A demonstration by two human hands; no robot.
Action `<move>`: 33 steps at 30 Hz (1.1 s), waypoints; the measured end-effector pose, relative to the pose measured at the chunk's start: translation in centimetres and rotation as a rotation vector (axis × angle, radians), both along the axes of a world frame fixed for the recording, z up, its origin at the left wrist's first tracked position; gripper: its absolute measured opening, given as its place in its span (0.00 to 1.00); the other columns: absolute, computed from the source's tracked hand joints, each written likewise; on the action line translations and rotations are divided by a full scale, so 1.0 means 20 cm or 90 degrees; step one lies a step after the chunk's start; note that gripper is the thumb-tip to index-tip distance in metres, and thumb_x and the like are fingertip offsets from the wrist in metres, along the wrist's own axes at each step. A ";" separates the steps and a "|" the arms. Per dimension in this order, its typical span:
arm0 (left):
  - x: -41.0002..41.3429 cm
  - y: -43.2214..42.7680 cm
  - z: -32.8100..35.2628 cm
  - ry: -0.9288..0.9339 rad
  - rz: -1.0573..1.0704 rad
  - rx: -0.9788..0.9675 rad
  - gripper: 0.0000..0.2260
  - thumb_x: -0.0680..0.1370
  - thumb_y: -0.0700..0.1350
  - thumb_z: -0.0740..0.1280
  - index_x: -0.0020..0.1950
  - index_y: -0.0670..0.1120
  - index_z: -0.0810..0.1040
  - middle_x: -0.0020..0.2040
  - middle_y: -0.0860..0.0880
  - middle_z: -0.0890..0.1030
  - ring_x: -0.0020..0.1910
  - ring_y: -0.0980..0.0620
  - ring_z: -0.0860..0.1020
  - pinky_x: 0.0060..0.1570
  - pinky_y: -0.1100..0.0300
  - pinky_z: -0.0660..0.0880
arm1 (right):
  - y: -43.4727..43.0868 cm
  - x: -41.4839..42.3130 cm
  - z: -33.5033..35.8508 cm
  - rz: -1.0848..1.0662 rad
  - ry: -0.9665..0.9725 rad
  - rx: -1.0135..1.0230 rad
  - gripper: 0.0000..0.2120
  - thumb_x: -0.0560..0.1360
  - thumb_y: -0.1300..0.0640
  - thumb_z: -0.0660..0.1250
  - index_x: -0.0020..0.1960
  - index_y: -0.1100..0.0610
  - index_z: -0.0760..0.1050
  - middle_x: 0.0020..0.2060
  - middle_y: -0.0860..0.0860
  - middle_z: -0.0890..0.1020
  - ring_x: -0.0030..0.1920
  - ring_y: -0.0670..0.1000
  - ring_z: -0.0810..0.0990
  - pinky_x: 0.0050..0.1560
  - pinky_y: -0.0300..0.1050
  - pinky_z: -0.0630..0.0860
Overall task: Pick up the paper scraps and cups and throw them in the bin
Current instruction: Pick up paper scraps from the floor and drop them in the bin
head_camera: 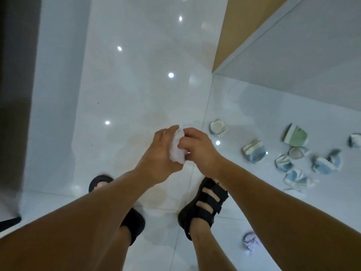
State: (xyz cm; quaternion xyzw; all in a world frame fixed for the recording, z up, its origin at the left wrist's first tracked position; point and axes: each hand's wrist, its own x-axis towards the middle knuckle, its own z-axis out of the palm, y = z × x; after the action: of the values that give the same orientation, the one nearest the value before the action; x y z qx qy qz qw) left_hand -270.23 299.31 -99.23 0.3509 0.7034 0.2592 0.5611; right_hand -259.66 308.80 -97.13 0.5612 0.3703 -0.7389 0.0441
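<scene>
From the head view, the left hand [158,151] and right hand [199,151] both curl their fingers around one crumpled white paper wad [176,151], held above the tiled floor [136,85]. Crushed paper cups [254,151] lie scattered on the floor to the right, and another paper scrap [251,242] lies near the right sandal [203,204].

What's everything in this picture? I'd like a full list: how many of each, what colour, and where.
crushed paper cups: about nine, white with blue or green, scattered on the floor at right
paper wad: one, white, held between both hands
paper scrap: one, pale lilac-white, on the floor at lower right
floor: glossy white tiles, reflecting ceiling lights
tan panel: one, upper right
dark surface: one, along the left edge; cannot tell what it is
sandals: two, black, on the person's feet
left hand: grips the wad
right hand: pinches the wad
</scene>
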 end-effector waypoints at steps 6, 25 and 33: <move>0.10 0.00 -0.13 0.115 0.055 0.005 0.10 0.74 0.45 0.69 0.53 0.43 0.77 0.48 0.46 0.77 0.48 0.47 0.77 0.46 0.51 0.76 | 0.06 0.22 -0.16 0.019 -0.056 0.034 0.10 0.76 0.60 0.64 0.50 0.60 0.83 0.46 0.52 0.85 0.42 0.44 0.83 0.39 0.29 0.73; -0.25 -0.07 -0.16 0.246 -0.058 -0.194 0.16 0.69 0.48 0.75 0.50 0.45 0.73 0.45 0.47 0.72 0.44 0.46 0.74 0.43 0.55 0.72 | 0.08 0.20 -0.45 0.504 -0.367 0.535 0.25 0.75 0.48 0.66 0.71 0.49 0.67 0.64 0.53 0.68 0.62 0.56 0.66 0.51 0.48 0.73; -0.62 -0.02 0.65 0.296 -0.017 -0.139 0.09 0.73 0.44 0.70 0.47 0.43 0.71 0.45 0.46 0.69 0.41 0.48 0.73 0.33 0.64 0.63 | 0.08 -0.26 0.42 0.655 -0.289 0.601 0.25 0.77 0.46 0.61 0.73 0.47 0.62 0.67 0.52 0.65 0.63 0.55 0.66 0.52 0.49 0.74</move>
State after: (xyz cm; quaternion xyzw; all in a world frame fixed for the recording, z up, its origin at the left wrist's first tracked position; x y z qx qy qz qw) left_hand -282.61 298.84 -86.31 0.3475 0.8328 0.0866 0.4222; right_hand -264.93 310.46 -88.82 0.4151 0.8474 -0.2523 0.2145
